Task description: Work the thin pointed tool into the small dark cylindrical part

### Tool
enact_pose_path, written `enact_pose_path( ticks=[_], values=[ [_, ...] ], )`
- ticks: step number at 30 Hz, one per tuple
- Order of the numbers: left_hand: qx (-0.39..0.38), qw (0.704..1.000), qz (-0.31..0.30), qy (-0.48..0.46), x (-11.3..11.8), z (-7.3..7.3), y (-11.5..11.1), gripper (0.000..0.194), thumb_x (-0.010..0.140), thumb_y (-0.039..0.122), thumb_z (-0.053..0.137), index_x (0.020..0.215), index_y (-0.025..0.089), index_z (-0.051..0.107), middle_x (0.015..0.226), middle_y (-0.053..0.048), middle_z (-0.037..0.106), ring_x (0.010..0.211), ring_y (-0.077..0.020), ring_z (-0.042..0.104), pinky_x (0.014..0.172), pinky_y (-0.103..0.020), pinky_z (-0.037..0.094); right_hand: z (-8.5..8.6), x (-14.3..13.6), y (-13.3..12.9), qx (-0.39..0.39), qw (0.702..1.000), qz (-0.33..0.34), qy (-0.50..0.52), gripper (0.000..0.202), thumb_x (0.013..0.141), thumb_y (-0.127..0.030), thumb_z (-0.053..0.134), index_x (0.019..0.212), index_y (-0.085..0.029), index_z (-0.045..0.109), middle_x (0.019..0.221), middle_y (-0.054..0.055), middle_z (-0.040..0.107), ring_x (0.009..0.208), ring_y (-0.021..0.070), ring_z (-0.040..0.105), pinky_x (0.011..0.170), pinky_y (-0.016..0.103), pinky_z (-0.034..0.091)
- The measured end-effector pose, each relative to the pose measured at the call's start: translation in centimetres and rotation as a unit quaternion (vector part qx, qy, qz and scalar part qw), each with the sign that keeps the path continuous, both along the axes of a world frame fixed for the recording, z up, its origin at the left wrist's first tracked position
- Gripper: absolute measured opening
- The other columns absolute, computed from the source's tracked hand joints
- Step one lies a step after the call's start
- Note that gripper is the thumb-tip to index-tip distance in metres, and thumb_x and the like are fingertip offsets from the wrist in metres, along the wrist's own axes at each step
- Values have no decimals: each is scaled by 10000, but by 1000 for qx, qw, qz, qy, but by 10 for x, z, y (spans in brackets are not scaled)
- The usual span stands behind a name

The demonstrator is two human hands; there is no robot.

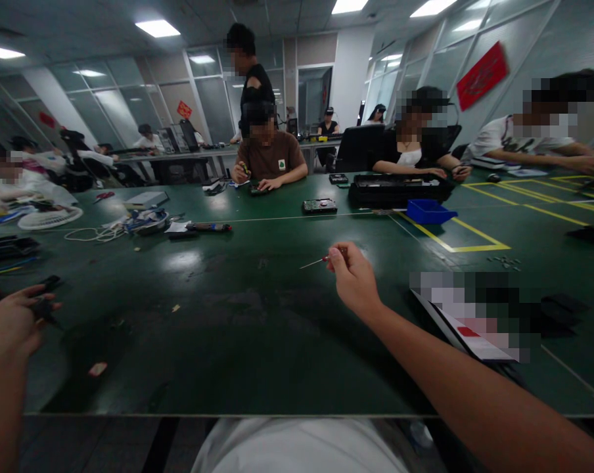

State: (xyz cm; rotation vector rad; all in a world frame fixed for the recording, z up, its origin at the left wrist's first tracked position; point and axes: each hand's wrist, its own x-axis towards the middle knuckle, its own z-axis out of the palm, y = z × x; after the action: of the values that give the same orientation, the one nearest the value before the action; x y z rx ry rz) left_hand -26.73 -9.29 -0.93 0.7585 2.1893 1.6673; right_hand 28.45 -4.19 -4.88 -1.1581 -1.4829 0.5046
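Note:
My right hand [353,276] is closed around a screwdriver [313,263] above the middle of the table. Its thin metal shaft points left, with a red part by my fingers; most of the handle is hidden in my grip. At the far left edge, my left hand [12,323] has its fingers bent around a black object [45,310]. That object is dark and partly covered, so its kind is unclear. Another dark piece [52,283] shows just above those fingers.
A hard drive [319,206], a blue bin [429,211] and a long black casing [400,190] stand farther back. Tangled cables [146,221] lie at left, small screws [502,262] at right. Across the green table [218,355], a co-worker [272,157] handles a part.

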Motion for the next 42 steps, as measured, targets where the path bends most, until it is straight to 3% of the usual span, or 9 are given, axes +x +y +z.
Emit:
enact_pose_path(
  ticks=[2, 7, 12, 16, 21, 27, 33, 38, 42],
  values=[
    [30, 999, -35, -13, 11, -3, 7, 246, 549, 54, 528, 761, 177, 553, 615, 69, 572, 562, -105, 526, 520, -153, 421, 0, 0, 0, 1, 1000, 1, 1, 210, 982, -403, 469, 963, -224, 577, 756, 14, 650, 702, 181, 615, 673, 327, 453],
    [53, 995, -34, -76, 68, 5, 29, 261, 546, 48, 530, 776, 163, 574, 644, 31, 546, 572, -120, 507, 548, -199, 404, 1, -1, 0, -1, 1000, 2, 2, 202, 984, -397, 469, 955, -226, 572, 760, 14, 644, 709, 181, 611, 681, 331, 456],
    [100, 974, -148, -141, 125, 8, 48, 317, 571, 86, 546, 878, 141, 597, 717, -4, 533, 630, -139, 509, 579, -241, 393, 3, -1, -2, -2, 1000, 9, 1, 196, 984, -393, 470, 957, -227, 572, 765, 17, 647, 711, 182, 613, 681, 333, 457],
    [88, 948, -247, -181, 171, 5, 61, 350, 614, 148, 592, 964, 140, 597, 803, -9, 557, 689, -139, 531, 629, -257, 402, 2, -1, -1, -4, 1000, 8, 1, 206, 979, -404, 473, 950, -227, 574, 778, 21, 654, 720, 184, 619, 685, 333, 457],
    [19, 923, -367, -115, 233, -5, 78, 571, 506, 53, 648, 1060, 158, 557, 935, -25, 613, 802, -156, 584, 695, -271, 417, -1, 0, 1, -15, 1000, 17, -9, 206, 958, -420, 519, 994, -229, 588, 842, 27, 672, 763, 193, 635, 699, 340, 464],
    [-33, 894, -446, 30, 292, -15, 90, 342, 632, 51, 647, 949, 165, 587, 1037, -86, 682, 908, -208, 616, 876, -382, 449, 2, -1, -1, -24, 999, 32, -18, 228, 954, -423, 534, 938, -215, 625, 780, 23, 677, 725, 185, 638, 678, 330, 463],
    [-3, 832, -553, 45, 327, -34, 89, 362, 727, 112, 710, 1076, 186, 648, 1072, -83, 706, 982, -218, 656, 964, -408, 475, 4, -1, -5, -7, 999, 31, -5, 234, 933, -431, 566, 867, -216, 630, 725, 12, 667, 671, 174, 627, 640, 319, 465],
    [-15, 830, -543, 126, 335, -47, 84, 503, 748, 128, 742, 1237, 203, 654, 1151, -91, 713, 1036, -251, 665, 1008, -442, 473, 5, -4, -6, 0, 994, 55, 100, 180, 905, -397, 587, 924, -225, 638, 777, 19, 700, 709, 180, 662, 680, 339, 527],
    [-23, 821, -545, 168, 333, -49, 81, 424, 768, 139, 739, 1184, 209, 700, 1141, -86, 725, 1040, -267, 664, 1008, -457, 476, 3, -6, -6, -7, 990, 68, 123, 218, 896, -416, 612, 993, -223, 640, 843, 40, 734, 768, 197, 702, 744, 372, 559]
  ],
)
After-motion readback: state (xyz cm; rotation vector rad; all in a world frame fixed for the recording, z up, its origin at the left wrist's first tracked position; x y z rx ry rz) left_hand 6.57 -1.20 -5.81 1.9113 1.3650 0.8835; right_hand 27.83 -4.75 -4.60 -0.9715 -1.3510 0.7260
